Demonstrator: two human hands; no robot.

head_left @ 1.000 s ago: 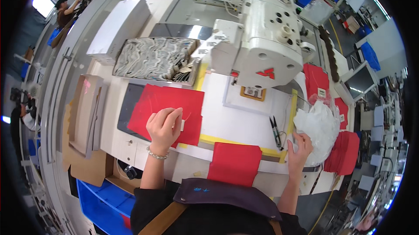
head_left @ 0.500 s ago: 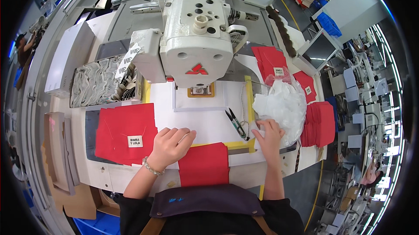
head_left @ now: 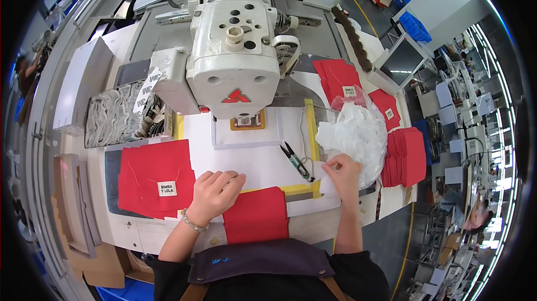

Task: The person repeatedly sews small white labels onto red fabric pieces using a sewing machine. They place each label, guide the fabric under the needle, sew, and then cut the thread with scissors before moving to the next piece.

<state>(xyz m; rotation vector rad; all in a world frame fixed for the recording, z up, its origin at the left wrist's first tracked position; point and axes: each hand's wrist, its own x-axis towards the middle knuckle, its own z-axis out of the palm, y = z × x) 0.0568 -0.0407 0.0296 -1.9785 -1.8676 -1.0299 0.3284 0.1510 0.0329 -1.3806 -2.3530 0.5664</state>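
My left hand (head_left: 214,196), with a beaded bracelet on its wrist, hovers with curled fingers beside a red fabric stack (head_left: 256,215) at the table's near edge; whatever its fingers may hold is hidden. On the right, my right hand (head_left: 342,175) pinches a thin white piece (head_left: 329,187) between thumb and fingers. Next to it lies a heap of white pieces (head_left: 355,133) in clear plastic. Black-bladed thread snips (head_left: 296,161) rest on the white work surface to its left. Beyond stands a white industrial sewing machine (head_left: 232,71) with a small brass-coloured frame (head_left: 247,122) under its head.
Red fabric pieces with a pale label (head_left: 156,175) lie at left, before a box of folded grey cloth (head_left: 120,113). More red pieces (head_left: 404,156) are stacked at the right edge. A small monitor (head_left: 400,63) stands farther back. Yellow tape (head_left: 311,133) borders the work surface.
My right hand has closed from spread fingers into a pinch, and a white piece now shows at its fingertips. The whole view has shifted slightly; my left hand keeps its curled pose.
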